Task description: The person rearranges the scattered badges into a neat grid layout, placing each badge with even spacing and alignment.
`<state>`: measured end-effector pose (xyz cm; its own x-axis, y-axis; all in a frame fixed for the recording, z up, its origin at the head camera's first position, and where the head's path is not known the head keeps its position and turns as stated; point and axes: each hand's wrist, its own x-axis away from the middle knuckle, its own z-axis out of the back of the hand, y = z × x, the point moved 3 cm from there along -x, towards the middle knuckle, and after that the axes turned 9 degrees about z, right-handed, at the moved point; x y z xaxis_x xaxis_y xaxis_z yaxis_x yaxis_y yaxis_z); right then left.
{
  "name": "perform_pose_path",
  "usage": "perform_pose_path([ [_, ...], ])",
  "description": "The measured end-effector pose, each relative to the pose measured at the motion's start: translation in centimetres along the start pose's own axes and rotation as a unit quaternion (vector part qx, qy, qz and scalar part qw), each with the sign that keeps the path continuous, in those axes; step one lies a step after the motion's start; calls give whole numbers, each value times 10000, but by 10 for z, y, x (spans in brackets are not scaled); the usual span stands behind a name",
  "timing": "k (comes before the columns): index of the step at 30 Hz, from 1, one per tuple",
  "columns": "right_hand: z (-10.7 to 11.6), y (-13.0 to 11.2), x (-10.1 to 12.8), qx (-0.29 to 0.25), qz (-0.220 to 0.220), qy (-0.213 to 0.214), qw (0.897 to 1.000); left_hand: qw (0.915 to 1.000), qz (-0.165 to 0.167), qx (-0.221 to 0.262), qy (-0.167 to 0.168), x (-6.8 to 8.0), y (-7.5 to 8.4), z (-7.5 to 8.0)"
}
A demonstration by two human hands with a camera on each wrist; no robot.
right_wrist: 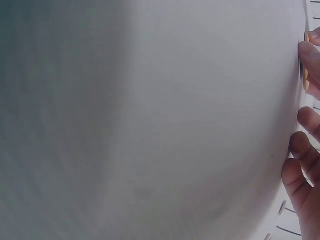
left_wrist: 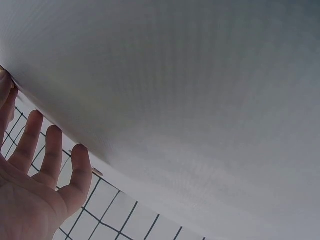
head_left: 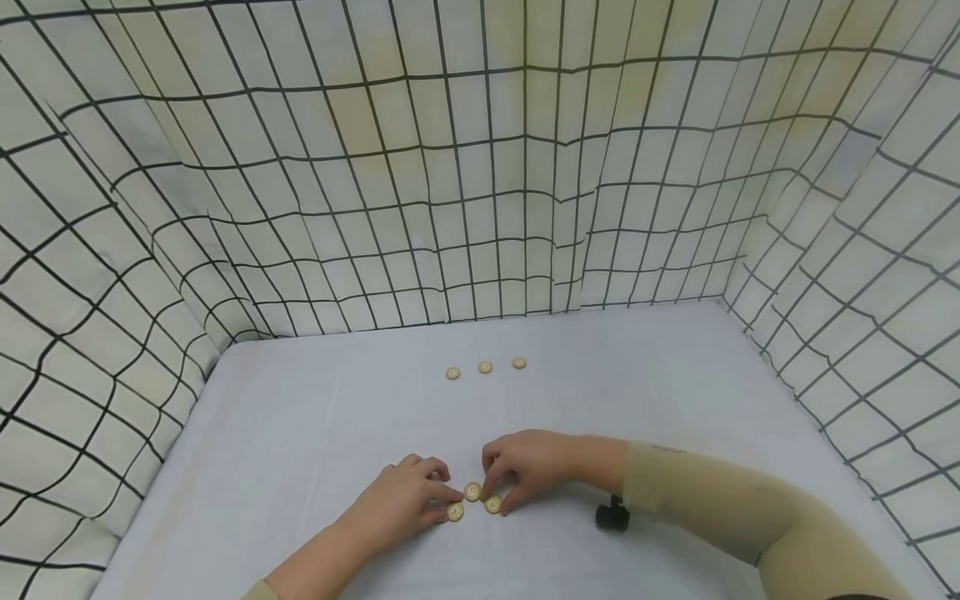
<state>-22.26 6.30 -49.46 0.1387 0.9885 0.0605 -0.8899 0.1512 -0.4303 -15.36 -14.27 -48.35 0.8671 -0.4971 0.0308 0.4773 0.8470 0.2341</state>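
Note:
Three round, pale wooden buttons lie close together near the front of the white tabletop. My left hand (head_left: pixel 397 506) holds the left button (head_left: pixel 455 512) between thumb and index finger, its other fingers bent toward the cloth. From the right, my right hand (head_left: pixel 534 460) pinches the right button (head_left: pixel 492 504) by its edges. Between and slightly behind these two sits the middle button (head_left: pixel 472 492), close to both index fingertips; whether they touch it I cannot tell. In the right wrist view, a button (right_wrist: pixel 306 80) shows edge-on at the thumb.
Farther back, a row of similar buttons stretches across the cloth: a left one (head_left: pixel 453 373), a centre one (head_left: pixel 485 367) and a right one (head_left: pixel 519 363). White walls with a black grid (head_left: pixel 495 200) enclose the table (head_left: pixel 300 433). A black device (head_left: pixel 613 515) hangs under the right wrist.

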Motion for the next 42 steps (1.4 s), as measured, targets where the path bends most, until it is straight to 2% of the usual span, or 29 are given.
perform_pose_path([
  [20,1,-1,0,-7,41,19,10000,10000,29,12,1,-1,-1,-3],
  [33,-1,5,5,-10,-122,164,9998,10000,37,-25,-43,-1,0,-2],
  [42,9,11,11,2,-353,360,9987,10000,13,6,27,-1,0,-2],
])
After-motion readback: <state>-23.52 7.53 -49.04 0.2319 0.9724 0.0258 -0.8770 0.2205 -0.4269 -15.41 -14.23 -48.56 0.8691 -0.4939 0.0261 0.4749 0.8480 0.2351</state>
